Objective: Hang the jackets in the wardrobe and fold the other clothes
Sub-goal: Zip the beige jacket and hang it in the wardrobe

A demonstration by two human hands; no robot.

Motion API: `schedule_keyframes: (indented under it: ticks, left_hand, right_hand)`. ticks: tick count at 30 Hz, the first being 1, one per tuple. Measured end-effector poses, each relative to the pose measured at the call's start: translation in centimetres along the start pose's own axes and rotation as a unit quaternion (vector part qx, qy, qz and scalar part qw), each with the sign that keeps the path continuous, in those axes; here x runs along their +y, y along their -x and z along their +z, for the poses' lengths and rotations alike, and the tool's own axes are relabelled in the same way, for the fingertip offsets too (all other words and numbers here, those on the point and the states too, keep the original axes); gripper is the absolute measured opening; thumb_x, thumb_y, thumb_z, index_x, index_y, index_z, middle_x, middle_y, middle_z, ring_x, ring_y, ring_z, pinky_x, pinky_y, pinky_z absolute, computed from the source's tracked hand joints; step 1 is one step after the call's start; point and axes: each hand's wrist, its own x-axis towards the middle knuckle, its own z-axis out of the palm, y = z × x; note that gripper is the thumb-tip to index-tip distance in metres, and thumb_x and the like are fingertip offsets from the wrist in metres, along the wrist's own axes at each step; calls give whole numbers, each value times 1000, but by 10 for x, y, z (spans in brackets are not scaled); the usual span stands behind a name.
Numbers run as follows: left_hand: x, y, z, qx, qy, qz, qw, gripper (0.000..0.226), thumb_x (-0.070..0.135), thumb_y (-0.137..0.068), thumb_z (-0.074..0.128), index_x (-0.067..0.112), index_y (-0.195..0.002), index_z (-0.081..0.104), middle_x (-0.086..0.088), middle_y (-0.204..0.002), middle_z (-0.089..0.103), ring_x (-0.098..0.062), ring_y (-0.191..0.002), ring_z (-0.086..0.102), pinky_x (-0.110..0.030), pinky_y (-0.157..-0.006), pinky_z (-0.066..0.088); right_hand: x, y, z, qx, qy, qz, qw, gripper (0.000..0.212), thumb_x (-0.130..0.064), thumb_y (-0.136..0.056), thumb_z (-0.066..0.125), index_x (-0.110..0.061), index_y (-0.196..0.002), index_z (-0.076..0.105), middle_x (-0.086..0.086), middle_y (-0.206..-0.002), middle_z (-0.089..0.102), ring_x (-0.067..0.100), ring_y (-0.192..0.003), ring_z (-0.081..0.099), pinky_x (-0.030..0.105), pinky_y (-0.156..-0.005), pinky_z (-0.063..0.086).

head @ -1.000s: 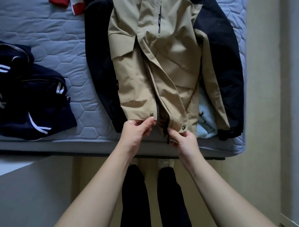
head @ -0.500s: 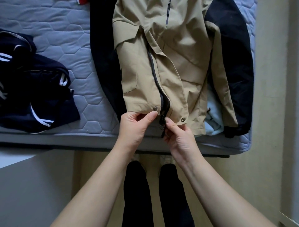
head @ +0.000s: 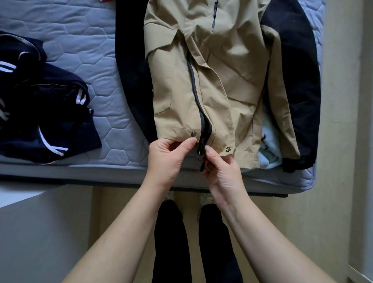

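Observation:
A tan jacket (head: 232,80) with black sleeves lies front up on the mattress (head: 84,40), its hem at the near edge. Its grey front zipper (head: 196,97) gapes slightly just above the hem. My left hand (head: 169,155) pinches the hem's left side beside a metal snap. My right hand (head: 222,171) pinches the right side at the zipper's bottom end, where the metal slider and black pull hang between my fingers. A pale blue garment (head: 269,149) lies partly hidden under the jacket's right side.
A pile of navy clothes with white stripes (head: 42,109) lies at the mattress's left. A red item (head: 106,1) peeks in at the top edge. My legs and feet stand on the beige floor (head: 323,202) below the bed. A pale wall runs along the right.
The two front edges at the hem have been drawn together, and the grey zipper tape now shows. My right hand shifted left to the zipper's bottom end, and the view moved slightly.

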Motion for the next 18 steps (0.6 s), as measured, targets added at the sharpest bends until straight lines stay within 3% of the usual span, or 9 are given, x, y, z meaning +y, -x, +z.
schedule_keyframes:
  ticks: [9,14,18]
  left_hand:
    - [-1,1,0,5,-48,11,999,20,1,-82,69,20,-78,72,10,-77,74,-3,-76,68,-17,-71,52]
    - [-6,4,-1,12,-98,3,995,17,6,-83,70,22,-78,72,11,-75,73,-2,-75,68,-16,-69,51]
    - [-9,2,-4,1,-134,-20,991,5,11,-83,71,12,-79,73,-1,-78,74,-15,-78,70,-33,-73,57]
  right_hand:
    - [-3,6,8,22,-22,-15,999,20,3,-87,60,-15,-80,67,-2,-71,72,3,-58,64,16,-50,46]
    - [-4,5,14,14,-58,-37,998,37,5,-86,60,-17,-60,75,0,-72,73,6,-63,68,16,-54,50]
    - [-2,4,15,37,-70,-35,996,25,5,-86,61,-14,-73,70,2,-73,73,8,-64,69,17,-56,52]
